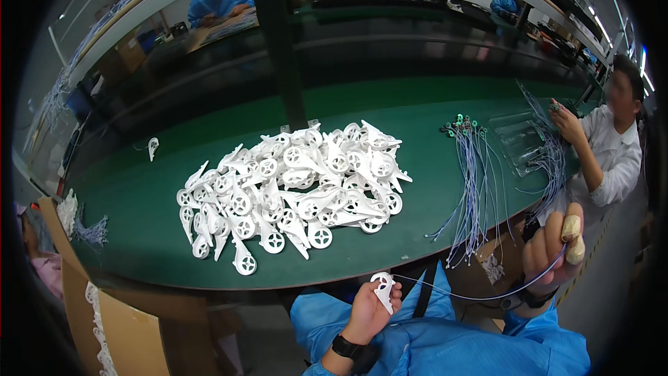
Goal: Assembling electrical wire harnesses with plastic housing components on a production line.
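Below the table's front edge, my left hand (369, 313) is closed on a white plastic part (383, 291) with a round head and a tapering tail. A thin blue-white cable (480, 297) runs from the round head and sags across to the right. My right hand (546, 254), raised at the right, pinches the cable's other end; yellowish covers (573, 238) sit on two of its fingertips. On the green table (149, 237) in front of me lies a big heap of similar white parts (292, 188), many with spoked round openings.
Right of the heap lies a bundle of blue-white cables (470, 188) with green ends. A co-worker (612, 146) at the right handles more cables (553, 150) by a clear tray (515, 146). One white part (153, 147) lies apart at left. Cardboard boxes (129, 334) stand at lower left.
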A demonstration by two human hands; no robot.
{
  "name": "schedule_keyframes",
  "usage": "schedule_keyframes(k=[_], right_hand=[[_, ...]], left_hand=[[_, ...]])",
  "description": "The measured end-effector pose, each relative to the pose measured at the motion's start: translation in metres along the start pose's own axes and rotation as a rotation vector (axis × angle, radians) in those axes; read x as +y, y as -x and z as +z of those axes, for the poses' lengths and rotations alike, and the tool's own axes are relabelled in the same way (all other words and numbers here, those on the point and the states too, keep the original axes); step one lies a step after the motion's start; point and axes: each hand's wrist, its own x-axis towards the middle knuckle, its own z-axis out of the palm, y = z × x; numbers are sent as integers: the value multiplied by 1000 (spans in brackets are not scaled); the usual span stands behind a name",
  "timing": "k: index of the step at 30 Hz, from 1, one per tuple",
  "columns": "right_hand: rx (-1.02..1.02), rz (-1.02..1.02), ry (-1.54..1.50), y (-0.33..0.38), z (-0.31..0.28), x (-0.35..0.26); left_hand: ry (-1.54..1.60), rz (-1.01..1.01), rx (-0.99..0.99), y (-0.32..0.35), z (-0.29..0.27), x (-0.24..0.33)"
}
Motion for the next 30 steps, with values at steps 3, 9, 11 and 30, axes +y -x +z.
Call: schedule_keyframes(k=[3, 9, 11, 30], right_hand=[[74, 73, 113, 16, -7, -4], [263, 140, 194, 45, -23, -21], [250, 98, 246, 47, -24, -24], [-129, 1226, 546, 122, -38, 109]], left_hand=[[8, 8, -29, -4, 9, -1], [-21, -13, 26, -20, 15, -16], [-22, -38, 46, -24, 14, -20], [-625, 503, 132, 28, 49, -23]])
